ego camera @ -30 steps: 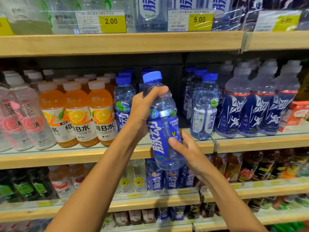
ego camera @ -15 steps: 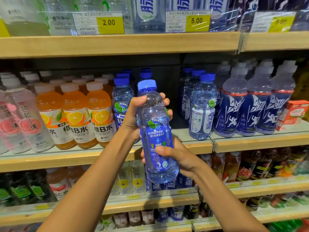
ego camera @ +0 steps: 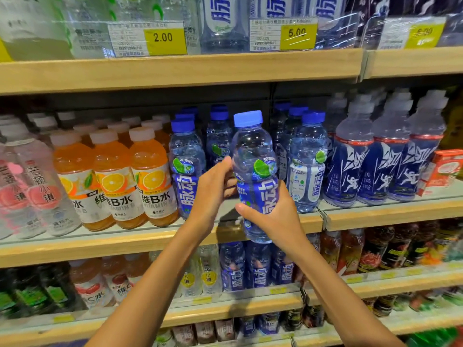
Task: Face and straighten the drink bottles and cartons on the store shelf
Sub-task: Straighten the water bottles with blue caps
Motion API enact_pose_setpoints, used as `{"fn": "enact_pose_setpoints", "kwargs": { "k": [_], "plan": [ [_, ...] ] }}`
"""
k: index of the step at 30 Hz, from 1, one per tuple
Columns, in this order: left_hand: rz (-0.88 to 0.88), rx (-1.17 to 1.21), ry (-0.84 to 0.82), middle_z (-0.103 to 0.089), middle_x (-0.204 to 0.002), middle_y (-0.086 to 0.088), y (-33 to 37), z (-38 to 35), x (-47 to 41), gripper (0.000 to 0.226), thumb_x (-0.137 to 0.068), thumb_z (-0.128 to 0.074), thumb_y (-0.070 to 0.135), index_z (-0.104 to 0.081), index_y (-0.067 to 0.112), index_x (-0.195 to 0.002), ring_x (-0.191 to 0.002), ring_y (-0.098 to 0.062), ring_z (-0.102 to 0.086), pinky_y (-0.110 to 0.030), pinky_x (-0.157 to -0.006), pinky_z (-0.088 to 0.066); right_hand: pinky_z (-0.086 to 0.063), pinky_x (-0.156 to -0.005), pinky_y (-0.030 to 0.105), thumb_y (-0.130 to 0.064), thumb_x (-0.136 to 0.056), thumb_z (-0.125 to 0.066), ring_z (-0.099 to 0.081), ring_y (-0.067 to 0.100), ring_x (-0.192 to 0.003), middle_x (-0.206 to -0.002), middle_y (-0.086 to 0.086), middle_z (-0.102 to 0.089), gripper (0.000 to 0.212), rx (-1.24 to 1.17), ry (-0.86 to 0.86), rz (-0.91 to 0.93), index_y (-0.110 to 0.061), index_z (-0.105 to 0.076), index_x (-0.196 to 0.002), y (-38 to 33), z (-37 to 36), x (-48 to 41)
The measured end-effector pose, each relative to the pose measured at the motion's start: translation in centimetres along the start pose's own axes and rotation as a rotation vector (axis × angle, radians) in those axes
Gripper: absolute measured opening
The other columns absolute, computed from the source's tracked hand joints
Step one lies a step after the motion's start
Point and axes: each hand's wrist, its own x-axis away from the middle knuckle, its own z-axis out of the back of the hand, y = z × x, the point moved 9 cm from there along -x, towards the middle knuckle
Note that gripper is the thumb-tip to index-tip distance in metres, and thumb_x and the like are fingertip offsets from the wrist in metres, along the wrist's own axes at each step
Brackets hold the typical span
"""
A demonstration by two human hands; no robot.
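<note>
While the middle shelf (ego camera: 100, 244) and its rows stand as they did half a second ago, the held bottle (ego camera: 255, 156) has been turned: then its small-print side faced out, now the lime picture and the large white characters do. It also sits higher and further right than before.

Left of the grips stands the row of orange bottles (ego camera: 150, 176); right of them are the dark-labelled bottles (ego camera: 350, 159) and a red carton (ego camera: 446, 169). Just behind the grips the shelf shows an open slot, bounded by a blue bottle (ego camera: 186, 171) on the left and another (ego camera: 307, 166) on the right. The upper shelf (ego camera: 175, 71) hangs well above the cap. The wooden front lip runs behind the right grip, and the bottle's base hangs in front of that lip, off the shelf.

The bottle stands near upright, its long axis close to vertical, cap up.

The left grip (ego camera: 213, 186) holds its left side at label height, fingers curled behind. The right grip (ego camera: 273, 216) clasps the lower body, thumb across the front. The blue cap (ego camera: 248, 118) tops it.
</note>
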Motion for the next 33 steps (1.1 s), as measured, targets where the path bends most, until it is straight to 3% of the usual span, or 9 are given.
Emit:
{"fn": "enact_pose_setpoints", "kwargs": {
  "k": [3,7,11,17,21,24,28,31,33],
  "plan": [
    [-0.335,-0.43,0.024,-0.065,-0.082,0.004,0.5,0.4,1.6,0.021,-0.1,-0.048,0.026,-0.065,0.015,-0.093,-0.077,-0.013,-0.061,-0.03,-0.072,-0.051,-0.048,-0.07,0.007,-0.029,-0.072,-0.082,-0.064,-0.006,-0.086,-0.102,-0.012,-0.064,0.056,0.029,0.069,0.027,-0.025,-0.047,-0.115,0.4,1.1,-0.8],
    [-0.721,-1.207,-0.096,-0.065,-0.094,-0.003,-1.4,-1.4,4.0,0.033,-0.097,-0.041,0.031,-0.064,0.009,-0.103,-0.083,-0.02,-0.062,-0.035,-0.063,-0.051,-0.045,-0.069,0.002,-0.032,-0.068,-0.084,-0.061,-0.013,-0.085,-0.101,-0.016,-0.062,0.065,0.056,0.175,0.004,-0.021,-0.045,-0.119,1.8,2.2,-1.7],
    [-0.992,-1.587,-0.286,-0.065,-0.086,-0.007,-4.5,-2.5,4.9,0.033,-0.092,-0.043,0.029,-0.067,0.006,-0.093,-0.074,-0.023,-0.062,-0.032,-0.059,-0.051,-0.041,-0.068,-0.001,-0.03,-0.069,-0.084,-0.057,-0.019,-0.082,-0.099,-0.019,-0.058,0.066,0.083,0.251,-0.008,-0.023,-0.04,-0.117,3.1,2.3,-2.3],
    [-1.036,-1.716,-0.342,-0.066,-0.1,-0.012,-6.8,-1.3,4.3,0.039,-0.096,-0.044,0.032,-0.066,0.002,-0.107,-0.086,-0.027,-0.062,-0.036,-0.071,-0.054,-0.041,-0.072,0.002,-0.039,-0.069,-0.082,-0.058,-0.006,-0.089,-0.1,-0.014,-0.058,0.065,0.157,0.322,-0.021,-0.021,-0.042,-0.116,4.2,2.3,-3.0],
    [-1.035,-1.693,-0.323,-0.066,-0.101,-0.012,-6.7,-1.3,4.4,0.04,-0.096,-0.043,0.033,-0.066,0.003,-0.108,-0.087,-0.026,-0.063,-0.036,-0.071,-0.055,-0.05,-0.087,0.03,-0.04,-0.072,-0.079,-0.059,0.016,-0.102,-0.114,0.002,-0.059,0.069,0.216,0.312,-0.029,-0.015,-0.041,-0.124,4.4,2.3,-2.9],
    [-1.023,-1.691,-0.331,-0.065,-0.102,-0.012,-6.8,-1.1,4.4,0.039,-0.096,-0.044,0.033,-0.066,0.003,-0.108,-0.088,-0.026,-0.062,-0.036,-0.072,-0.054,-0.042,-0.087,0.018,-0.033,-0.075,-0.079,-0.052,0.015,-0.108,-0.122,0.004,-0.05,0.073,0.339,0.394,0.069,-0.012,-0.038,-0.132,3.5,2.8,-1.0],
    [-1.024,-1.683,-0.329,-0.065,-0.103,-0.012,-7.0,-1.1,4.3,0.039,-0.096,-0.043,0.033,-0.065,0.003,-0.109,-0.089,-0.026,-0.062,-0.036,-0.072,-0.054,-0.046,-0.09,0.027,-0.026,-0.077,-0.079,-0.054,0.025,-0.107,-0.119,0.013,-0.051,0.064,0.503,0.536,0.188,0.0,-0.048,-0.127,2.2,2.9,1.0],
    [-1.017,-1.673,-0.322,-0.065,-0.103,-0.012,-6.9,-1.0,4.3,0.039,-0.096,-0.043,0.033,-0.065,0.003,-0.108,-0.089,-0.026,-0.062,-0.036,-0.072,-0.055,-0.037,-0.094,0.019,-0.026,-0.085,-0.07,-0.051,0.024,-0.114,-0.125,0.016,-0.051,0.061,0.578,0.503,0.134,0.003,-0.045,-0.133,2.4,2.1,-0.2],
    [-1.019,-1.665,-0.319,-0.065,-0.102,-0.012,-6.9,-1.0,4.3,0.038,-0.096,-0.044,0.032,-0.065,0.004,-0.107,-0.088,-0.025,-0.062,-0.035,-0.071,-0.054,-0.038,-0.101,0.026,-0.027,-0.09,-0.063,-0.045,0.026,-0.125,-0.135,0.016,-0.046,0.063,0.609,0.478,0.06,0.002,-0.037,-0.14,2.9,1.7,-1.5]
  ]
}}
